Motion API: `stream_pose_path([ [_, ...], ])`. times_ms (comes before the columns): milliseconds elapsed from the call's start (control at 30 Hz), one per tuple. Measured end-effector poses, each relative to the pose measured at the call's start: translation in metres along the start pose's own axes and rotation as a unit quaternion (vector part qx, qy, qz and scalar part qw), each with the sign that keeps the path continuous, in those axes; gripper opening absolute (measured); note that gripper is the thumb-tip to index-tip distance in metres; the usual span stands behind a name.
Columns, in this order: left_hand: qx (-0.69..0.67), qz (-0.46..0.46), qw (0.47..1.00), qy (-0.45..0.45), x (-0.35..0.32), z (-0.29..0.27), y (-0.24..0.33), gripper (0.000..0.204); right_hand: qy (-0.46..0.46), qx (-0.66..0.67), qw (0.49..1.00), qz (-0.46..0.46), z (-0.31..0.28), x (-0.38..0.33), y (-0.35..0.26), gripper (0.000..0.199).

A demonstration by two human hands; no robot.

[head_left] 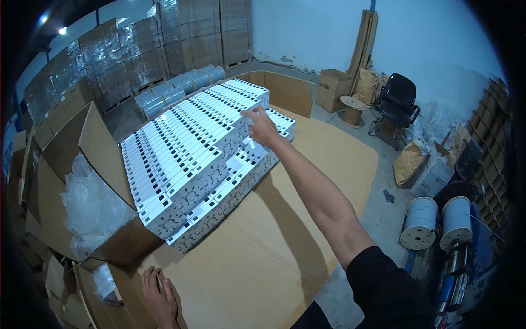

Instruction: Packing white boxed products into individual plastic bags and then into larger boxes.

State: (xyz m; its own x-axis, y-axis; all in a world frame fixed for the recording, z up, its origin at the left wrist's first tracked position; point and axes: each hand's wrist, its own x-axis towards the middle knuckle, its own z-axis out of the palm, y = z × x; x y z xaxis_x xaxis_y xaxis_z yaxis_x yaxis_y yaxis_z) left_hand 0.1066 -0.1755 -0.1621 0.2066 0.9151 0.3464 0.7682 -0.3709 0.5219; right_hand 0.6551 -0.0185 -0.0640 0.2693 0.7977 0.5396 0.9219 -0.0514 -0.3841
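At twelve o'clock my right grip (262,126) half-curls at stacked white boxes (186,145), hold unclear; seven o'clock, my left grip (159,293) loosely spread, empty, likely bracing.

White with black squares on stacked units (189,137), left of centre; tan across desk (233,263); black on chair (399,93), upper right.

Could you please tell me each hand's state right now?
Left hand: open, loosely bent, nothing visibly held.
Right hand: at the stacked white blocks; grip cannot be told.
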Motion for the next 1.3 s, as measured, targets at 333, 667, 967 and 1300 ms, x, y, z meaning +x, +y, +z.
stream_pose_path([
  [333, -0.001, -0.006, 1.0, 0.005, 0.0, -0.001, 0.002, 0.033, 0.024, 0.019, 0.999, -0.036, 0.002, -0.007, 0.004, 0.043],
  [667, -0.177, -0.009, 0.982, 0.07, -0.011, -0.002, 0.007, 0.027, 0.127, 0.076, 0.988, -0.05, -0.056, -0.107, -0.033, 0.031],
  [967, -0.474, -0.192, 0.847, -0.142, -0.017, -0.009, 0.03, 0.023, -0.091, 0.333, 0.931, 0.122, -0.053, -0.219, -0.183, 0.03],
  [1300, -0.546, -0.288, 0.777, -0.121, -0.011, -0.031, -0.006, 0.048, -0.234, 0.423, 0.874, -0.049, 0.038, -0.281, -0.305, 0.03],
])
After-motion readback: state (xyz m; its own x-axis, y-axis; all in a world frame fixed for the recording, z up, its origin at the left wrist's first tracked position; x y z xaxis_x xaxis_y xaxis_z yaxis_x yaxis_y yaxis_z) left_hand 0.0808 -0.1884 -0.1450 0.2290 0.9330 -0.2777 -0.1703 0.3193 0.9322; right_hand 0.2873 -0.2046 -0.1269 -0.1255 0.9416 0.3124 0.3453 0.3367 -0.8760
